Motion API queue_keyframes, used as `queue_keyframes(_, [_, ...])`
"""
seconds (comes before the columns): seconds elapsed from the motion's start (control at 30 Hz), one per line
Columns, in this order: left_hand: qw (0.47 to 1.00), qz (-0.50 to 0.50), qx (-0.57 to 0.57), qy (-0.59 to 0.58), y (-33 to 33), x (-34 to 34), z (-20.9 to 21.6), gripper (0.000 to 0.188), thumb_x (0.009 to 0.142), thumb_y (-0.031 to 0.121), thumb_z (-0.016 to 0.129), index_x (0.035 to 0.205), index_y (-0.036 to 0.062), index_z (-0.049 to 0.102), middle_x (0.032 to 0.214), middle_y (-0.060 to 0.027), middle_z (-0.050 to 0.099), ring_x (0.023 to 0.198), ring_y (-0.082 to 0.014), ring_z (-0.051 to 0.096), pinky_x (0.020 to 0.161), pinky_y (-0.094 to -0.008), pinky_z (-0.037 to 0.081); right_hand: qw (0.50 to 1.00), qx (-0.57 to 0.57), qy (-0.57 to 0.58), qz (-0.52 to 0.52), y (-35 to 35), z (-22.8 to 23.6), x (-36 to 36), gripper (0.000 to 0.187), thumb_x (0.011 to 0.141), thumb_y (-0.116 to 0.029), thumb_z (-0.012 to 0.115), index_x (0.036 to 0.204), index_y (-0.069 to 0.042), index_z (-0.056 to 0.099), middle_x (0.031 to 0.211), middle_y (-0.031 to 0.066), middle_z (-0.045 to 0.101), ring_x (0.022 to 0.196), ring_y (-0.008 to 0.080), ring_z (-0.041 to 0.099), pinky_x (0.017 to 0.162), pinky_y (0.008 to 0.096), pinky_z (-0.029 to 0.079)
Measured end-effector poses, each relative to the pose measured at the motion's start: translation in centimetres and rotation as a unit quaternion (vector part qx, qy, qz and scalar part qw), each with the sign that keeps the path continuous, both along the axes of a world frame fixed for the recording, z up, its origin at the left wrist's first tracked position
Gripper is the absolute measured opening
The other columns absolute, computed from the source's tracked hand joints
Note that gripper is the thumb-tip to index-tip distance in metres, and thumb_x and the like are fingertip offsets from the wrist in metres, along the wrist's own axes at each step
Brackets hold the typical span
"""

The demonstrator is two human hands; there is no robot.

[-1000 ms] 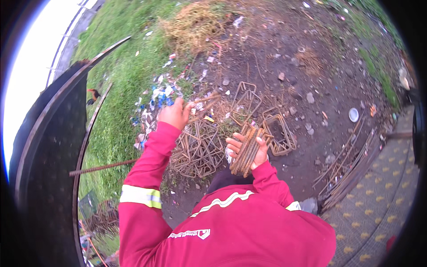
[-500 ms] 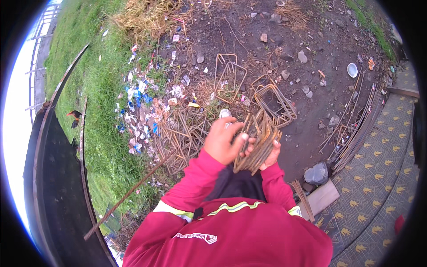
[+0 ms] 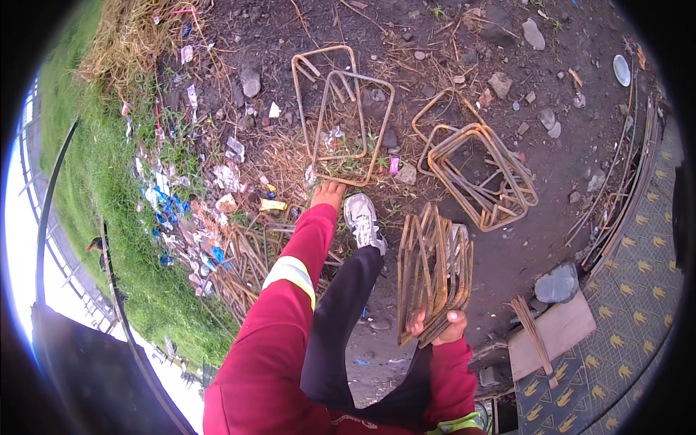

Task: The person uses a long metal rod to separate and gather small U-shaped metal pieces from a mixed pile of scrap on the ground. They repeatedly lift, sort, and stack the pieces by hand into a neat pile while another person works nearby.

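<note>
My right hand [image 3: 444,330] is closed round the lower end of a bundle of rusty, bent steel rebar stirrups [image 3: 433,268], held upright before my right leg. My left arm stretches forward and down. My left hand [image 3: 330,194] is beside my shoe, its fingers out at the near edge of a rectangular rebar stirrup [image 3: 385,123] on the ground. A second stirrup overlaps that one. Whether the fingertips touch the bar cannot be made out. To the right lies another small stack of stirrups [image 3: 482,174].
A tangled heap of stirrups [image 3: 243,264] and scattered litter [image 3: 167,206] lie left, beside grass. Stones [image 3: 500,85] dot the dirt. On the right are long thin rods [image 3: 616,217], a grey rock [image 3: 557,283], a board [image 3: 551,333] and patterned sheets [image 3: 631,290]. A dark panel [image 3: 87,362] stands near left.
My left hand has left the bundle and reached forward and down to the stirrups on the ground. The bundle stays in my right hand, now lower in view. My view has shifted.
</note>
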State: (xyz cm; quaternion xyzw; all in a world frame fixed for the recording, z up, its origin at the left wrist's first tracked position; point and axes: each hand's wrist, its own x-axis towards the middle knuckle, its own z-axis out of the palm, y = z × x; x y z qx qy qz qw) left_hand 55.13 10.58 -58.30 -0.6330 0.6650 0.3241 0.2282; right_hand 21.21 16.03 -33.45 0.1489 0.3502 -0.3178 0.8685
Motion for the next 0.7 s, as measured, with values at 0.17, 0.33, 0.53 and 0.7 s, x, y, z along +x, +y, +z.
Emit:
queue_keyframes(0.17, [0.982, -0.115, -0.151, -0.019, 0.5, 0.2, -3.8, 0.033, 0.079, 0.011, 0.053, 0.111, 0.0165, 0.052, 0.113, -0.0061, 0.051, 0.111, -0.0236, 0.047, 0.095, -0.0393, 0.036, 0.995, 0.050, -0.055, -0.062, 1.3, -4.3, 0.8, 0.056, 0.065, -0.043, 0.053, 0.088, 0.007, 0.060, 0.072, 0.0182, 0.061, 0.066, 0.0298, 0.058, 0.067, 0.0395, 0.045])
queue_keyframes(0.33, [0.989, -0.147, -0.023, 0.002, -2.4, 1.0, -3.8, 0.029, 0.078, 0.020, 0.056, 0.106, 0.0150, 0.054, 0.103, -0.0062, 0.054, 0.101, -0.0240, 0.050, 0.091, -0.0375, 0.037, 0.990, 0.081, -0.100, -0.051, 2.4, -5.8, 1.4, 0.058, 0.065, -0.043, 0.053, 0.092, 0.008, 0.060, 0.076, 0.0183, 0.062, 0.073, 0.0303, 0.060, 0.071, 0.0390, 0.046])
queue_keyframes(0.53, [0.954, -0.152, 0.257, 0.010, -9.1, -1.0, 4.0, 0.055, 0.088, 0.055, 0.036, 0.099, 0.0056, 0.060, 0.091, -0.0196, 0.063, 0.091, -0.0358, 0.061, 0.083, -0.0456, 0.048, 0.990, 0.107, -0.094, 0.013, 3.2, -6.0, 0.6, 0.060, 0.062, -0.041, 0.056, 0.094, 0.009, 0.060, 0.078, 0.0182, 0.063, 0.076, 0.0304, 0.061, 0.075, 0.0391, 0.049])
queue_keyframes(0.7, [0.930, -0.277, 0.209, -0.119, -16.8, 0.8, 17.7, 0.067, 0.092, 0.062, 0.021, 0.076, 0.0134, 0.065, 0.049, -0.0054, 0.051, 0.041, -0.0145, 0.052, 0.044, -0.0360, 0.048, 0.994, 0.070, -0.079, 0.003, 3.0, -6.3, 0.6, 0.058, 0.060, -0.040, 0.057, 0.091, 0.009, 0.061, 0.073, 0.0170, 0.063, 0.074, 0.0305, 0.061, 0.076, 0.0401, 0.049])
